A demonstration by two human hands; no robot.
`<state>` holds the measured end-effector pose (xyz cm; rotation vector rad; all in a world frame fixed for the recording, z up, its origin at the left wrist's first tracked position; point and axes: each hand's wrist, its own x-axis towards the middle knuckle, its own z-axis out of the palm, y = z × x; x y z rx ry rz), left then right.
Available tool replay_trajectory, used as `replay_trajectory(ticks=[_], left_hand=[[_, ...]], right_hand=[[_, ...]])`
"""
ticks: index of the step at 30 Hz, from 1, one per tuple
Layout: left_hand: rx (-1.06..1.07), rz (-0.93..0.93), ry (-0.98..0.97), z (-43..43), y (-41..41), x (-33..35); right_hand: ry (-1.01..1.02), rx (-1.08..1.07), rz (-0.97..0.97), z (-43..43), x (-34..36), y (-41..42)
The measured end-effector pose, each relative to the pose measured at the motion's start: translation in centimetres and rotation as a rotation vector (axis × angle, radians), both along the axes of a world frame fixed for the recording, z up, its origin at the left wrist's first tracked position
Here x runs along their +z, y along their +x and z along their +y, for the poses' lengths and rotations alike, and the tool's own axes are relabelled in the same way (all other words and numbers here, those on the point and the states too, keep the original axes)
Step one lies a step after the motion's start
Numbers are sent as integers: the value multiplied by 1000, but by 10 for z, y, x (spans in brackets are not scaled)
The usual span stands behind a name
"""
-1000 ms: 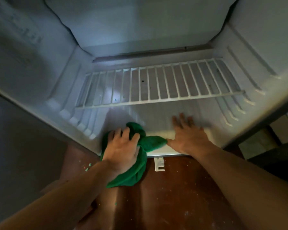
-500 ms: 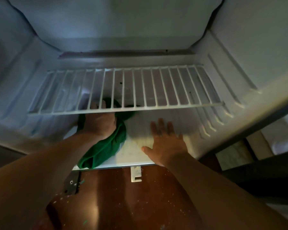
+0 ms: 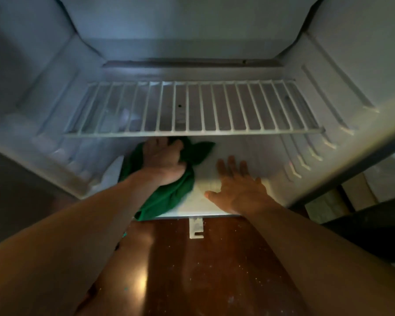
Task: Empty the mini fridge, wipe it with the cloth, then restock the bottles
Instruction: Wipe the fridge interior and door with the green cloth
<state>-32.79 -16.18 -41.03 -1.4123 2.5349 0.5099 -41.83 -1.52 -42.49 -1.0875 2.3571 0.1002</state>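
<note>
Your left hand (image 3: 163, 159) lies palm down on the crumpled green cloth (image 3: 169, 199), pressing it onto the white plastic bottom of the open mini fridge (image 3: 342, 42). The fingers lie close together and point inward. Their tips reach under the front rail of the white wire shelf (image 3: 192, 133), so you cannot tell how far they curl. The cloth spreads out from under that hand: one bunched corner just off its thumb side, and a longer tail running back under your wrist to the fridge's front lip.

Your right hand (image 3: 237, 188) sits near the cloth, on the thumb side of the left hand, with a narrow gap between them. The palm is flat on the fridge bottom, fingers straight and slightly spread, thumb out toward the cloth.

The shelf spans the fridge just beyond and above both hands. Below your wrists is a glossy reddish-brown wooden floor (image 3: 214, 270), speckled with pale flecks. A small white plastic bracket (image 3: 196, 230) juts from the fridge's front edge over the floor, between your two forearms.
</note>
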Motion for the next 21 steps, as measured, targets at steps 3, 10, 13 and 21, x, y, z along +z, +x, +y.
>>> replay_trajectory(ticks=[3, 10, 13, 21], left_hand=[[176, 524, 469, 37, -5, 32], [242, 708, 347, 4, 45, 40], [-136, -46, 135, 1, 83, 21], [-366, -395, 74, 13, 91, 28]], right_hand=[[-223, -225, -124, 5, 6, 5], [-498, -32, 128, -1, 18, 49], [-257, 28, -22, -20, 18, 58], [-241, -129, 221, 37, 11, 45]])
